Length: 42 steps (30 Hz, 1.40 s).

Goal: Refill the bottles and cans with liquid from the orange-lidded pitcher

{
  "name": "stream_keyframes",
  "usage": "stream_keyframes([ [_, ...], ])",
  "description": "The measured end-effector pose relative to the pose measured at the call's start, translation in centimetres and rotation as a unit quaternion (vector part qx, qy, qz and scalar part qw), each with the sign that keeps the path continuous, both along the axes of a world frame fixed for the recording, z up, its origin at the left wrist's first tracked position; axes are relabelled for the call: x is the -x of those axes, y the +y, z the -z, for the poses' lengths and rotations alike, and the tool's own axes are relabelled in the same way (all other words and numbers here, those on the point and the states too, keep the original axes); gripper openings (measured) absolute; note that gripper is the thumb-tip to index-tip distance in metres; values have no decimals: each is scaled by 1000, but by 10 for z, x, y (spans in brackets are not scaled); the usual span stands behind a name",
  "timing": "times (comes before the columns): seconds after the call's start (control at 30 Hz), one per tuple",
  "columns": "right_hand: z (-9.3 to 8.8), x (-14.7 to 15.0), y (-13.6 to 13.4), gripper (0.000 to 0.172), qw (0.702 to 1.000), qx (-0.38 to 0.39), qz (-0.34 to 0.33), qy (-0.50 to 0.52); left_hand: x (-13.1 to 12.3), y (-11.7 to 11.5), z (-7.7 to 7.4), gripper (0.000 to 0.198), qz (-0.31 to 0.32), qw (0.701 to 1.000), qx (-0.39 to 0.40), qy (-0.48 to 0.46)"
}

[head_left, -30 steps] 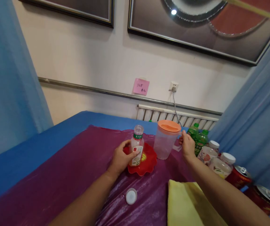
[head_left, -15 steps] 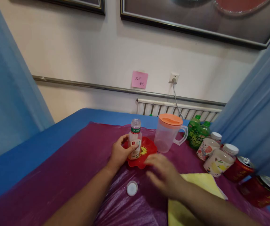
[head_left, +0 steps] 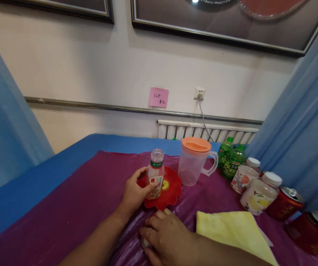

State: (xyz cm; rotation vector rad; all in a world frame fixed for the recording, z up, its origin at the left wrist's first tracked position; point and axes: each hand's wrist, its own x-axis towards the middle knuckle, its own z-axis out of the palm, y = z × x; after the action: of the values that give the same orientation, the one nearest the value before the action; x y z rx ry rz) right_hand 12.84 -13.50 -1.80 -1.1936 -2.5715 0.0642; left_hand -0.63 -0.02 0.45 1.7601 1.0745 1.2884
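My left hand [head_left: 135, 188] is wrapped round a clear plastic bottle [head_left: 156, 171] with a green band and a white label. The bottle stands upright and uncapped, its mouth showing, on a red scalloped plate [head_left: 172, 194]. Closer to me, my right hand [head_left: 166, 234] is closed over the white bottle cap [head_left: 145, 243] on the purple plastic sheet. Most of the cap is hidden under the fingers; only its left edge shows.
A clear pitcher [head_left: 189, 168] with an orange lid stands behind the plate. A folded yellow cloth [head_left: 228, 229] lies to the right. Green bottles [head_left: 233, 162], white-capped jars [head_left: 258, 195] and red cans [head_left: 311, 232] line the right side. The purple sheet [head_left: 72, 195] covers the blue table.
My right hand has moved left and toward me, from beside the plate down onto the cap. My left hand keeps its hold on the bottle. The view has shifted slightly.
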Motion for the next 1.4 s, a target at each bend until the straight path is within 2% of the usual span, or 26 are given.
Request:
stream_keyframes([
  [0.1, 3, -2, -1, 44, 1000, -8, -18, -6, 1, 1, 0, 63, 2, 1000, 2, 6],
  [0.27, 21, 2, 1, 38, 999, -35, 8, 1, 1, 2, 2, 64, 3, 1000, 3, 8],
  [0.33, 25, 3, 1, 42, 999, -41, 10, 30, 1, 1, 2, 62, 1, 1000, -7, 11],
  [0.4, 22, 1, -1, 44, 995, -56, 0, 87, 1, -1, 1, 61, 0, 1000, -19, 18],
  [0.5, -2, -9, -8, 39, 971, -102, -2, 214, 1, -3, -1, 59, -3, 999, -33, 32],
  [0.63, -57, -31, -4, 33, 907, -142, 35, 394, 1, -7, -4, 59, 2, 999, -28, 38],
  [0.73, -93, -47, 21, 26, 839, -142, 92, 517, 0, -10, -6, 58, 7, 999, -28, 42],
  [0.77, -101, -50, 33, 25, 820, -144, 102, 545, -1, -11, -6, 58, 8, 999, -29, 42],
  [0.83, -107, -52, 54, 26, 800, -145, 106, 572, -1, -12, -8, 58, 13, 999, -27, 40],
  [0.93, -100, -48, 75, 25, 800, -130, 98, 578, 1, -14, -11, 57, 27, 999, -27, 33],
  [1.07, -79, -46, 81, 19, 801, -106, 107, 579, 3, -14, -10, 57, 30, 998, -32, 35],
  [1.2, -71, -57, 77, 26, 841, -113, 93, 521, 3, -11, -4, 56, 38, 997, -39, 47],
  [1.3, -74, -67, 73, 31, 869, -129, 69, 473, 3, -10, -1, 56, 45, 996, -50, 59],
  [1.4, -76, -72, 69, 32, 882, -128, 51, 450, 4, -11, -1, 57, 45, 995, -65, 62],
])
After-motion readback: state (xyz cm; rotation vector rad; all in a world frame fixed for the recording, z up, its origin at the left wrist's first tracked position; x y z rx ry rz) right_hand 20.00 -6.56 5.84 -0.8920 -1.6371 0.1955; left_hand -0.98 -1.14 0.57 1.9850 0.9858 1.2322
